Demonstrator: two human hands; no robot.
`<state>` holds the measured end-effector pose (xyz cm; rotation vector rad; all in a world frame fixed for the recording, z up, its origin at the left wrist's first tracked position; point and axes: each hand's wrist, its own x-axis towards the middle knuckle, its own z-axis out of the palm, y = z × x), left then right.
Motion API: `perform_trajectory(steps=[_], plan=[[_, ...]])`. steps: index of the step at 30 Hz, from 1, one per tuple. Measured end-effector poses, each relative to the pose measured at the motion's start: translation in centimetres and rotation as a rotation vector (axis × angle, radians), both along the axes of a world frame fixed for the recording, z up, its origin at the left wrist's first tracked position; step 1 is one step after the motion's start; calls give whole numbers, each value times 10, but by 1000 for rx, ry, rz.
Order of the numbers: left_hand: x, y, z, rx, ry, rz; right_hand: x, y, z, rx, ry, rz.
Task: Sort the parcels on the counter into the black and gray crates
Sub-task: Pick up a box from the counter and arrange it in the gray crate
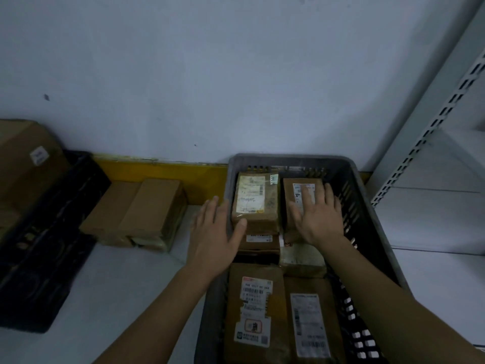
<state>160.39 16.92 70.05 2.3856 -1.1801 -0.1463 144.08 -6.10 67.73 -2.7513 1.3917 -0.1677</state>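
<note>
- The gray crate sits on the white table, packed with brown parcels.
- The right hand lies flat, fingers straight, on the labelled parcel in the crate's far right corner; grip released.
- The left hand hovers at the crate's left rim, fingers extended, thumb touching the neighbouring far-left parcel; grip released.
- Labels carry barcodes; the print is too blurred to read.
- Left of the crate lie two unsorted parcels, then the black crate.
</note>
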Motion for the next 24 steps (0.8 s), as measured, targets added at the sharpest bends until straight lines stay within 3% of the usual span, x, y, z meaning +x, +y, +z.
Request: perform_trajectory(steps=[5, 12, 24], plan=[[43, 40, -7, 95, -86, 132, 25, 61, 35, -75, -116, 59], [103, 112, -15, 229, -223, 152, 92, 157, 61, -97, -117, 129], [195, 229, -40, 308, -139, 101, 220, 309, -7, 163, 79, 74]])
